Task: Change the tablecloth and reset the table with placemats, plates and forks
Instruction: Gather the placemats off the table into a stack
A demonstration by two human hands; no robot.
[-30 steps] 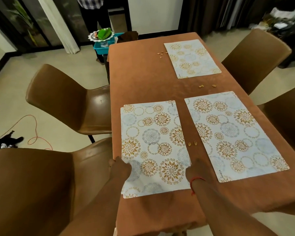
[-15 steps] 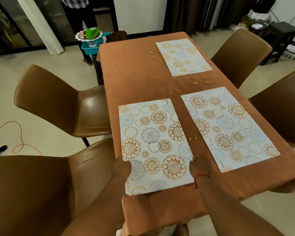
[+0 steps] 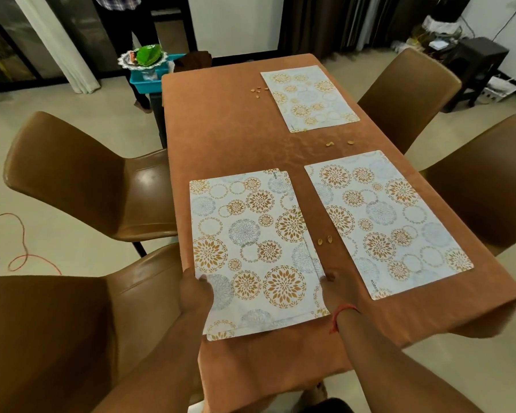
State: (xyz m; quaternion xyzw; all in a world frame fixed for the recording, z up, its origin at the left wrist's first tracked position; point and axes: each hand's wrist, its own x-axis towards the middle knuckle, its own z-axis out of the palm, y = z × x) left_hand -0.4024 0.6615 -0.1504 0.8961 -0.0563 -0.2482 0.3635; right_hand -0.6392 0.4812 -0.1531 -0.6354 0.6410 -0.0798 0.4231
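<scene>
— Where's the placemat stack (image 3: 256, 251)?
— At six o'clock on the orange tablecloth (image 3: 227, 135). The left hand (image 3: 195, 292) grips its left edge, the right hand (image 3: 335, 293) grips its right edge.

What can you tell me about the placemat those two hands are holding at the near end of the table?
The near-left placemat is a pale rectangle printed with gold flower medallions and grey-blue rings; it looks thin and wipeable. It lies on the orange-brown tablecloth, its near end by the table's near edge. A second edge peeks out along its right side and near corner, so there may be another mat beneath. The left hand grips its near-left edge; the right hand holds its near-right edge.
</scene>
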